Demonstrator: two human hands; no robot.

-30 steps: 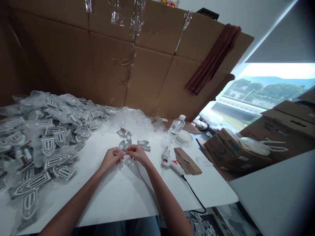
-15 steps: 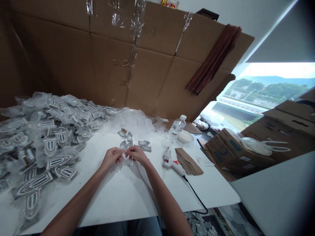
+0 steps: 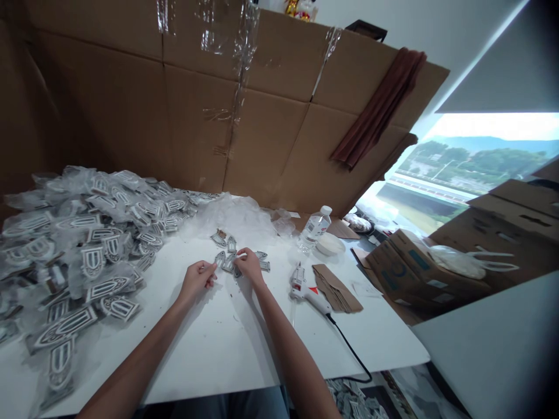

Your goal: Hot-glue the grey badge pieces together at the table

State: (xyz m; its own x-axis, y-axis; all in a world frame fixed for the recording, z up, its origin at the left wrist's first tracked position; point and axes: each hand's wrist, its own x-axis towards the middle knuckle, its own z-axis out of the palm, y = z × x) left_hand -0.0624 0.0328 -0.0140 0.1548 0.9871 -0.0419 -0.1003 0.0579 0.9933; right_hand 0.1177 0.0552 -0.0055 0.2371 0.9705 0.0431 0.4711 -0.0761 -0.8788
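Observation:
My left hand [image 3: 197, 280] is closed in a pinch just above the white table, left of a small group of grey arch-shaped pieces; whatever its fingertips hold is too small to make out. My right hand [image 3: 248, 266] reaches into that group, its thumb and fingers closed on a small grey arch-shaped piece [image 3: 237, 271], which they partly hide. Beside it lie another arch-shaped piece [image 3: 220, 258] and a further one [image 3: 232, 243]. More grey pieces [image 3: 264, 265] show behind my right hand.
Plastic-bagged arch pieces [image 3: 109, 250] are heaped at left. Clear plastic film [image 3: 233, 215] lies behind the group. Rightward are a glue gun [image 3: 308, 291] with a black cord, folded brown cardboard [image 3: 336, 289], a bottle [image 3: 315, 228] and a whitish round dish [image 3: 329, 244]. A cardboard wall [image 3: 192, 128] stands behind.
My hands were together at the fingertips over something whitish. Now they are apart: the right has moved up and right onto the grey pieces, while the left stays near its place.

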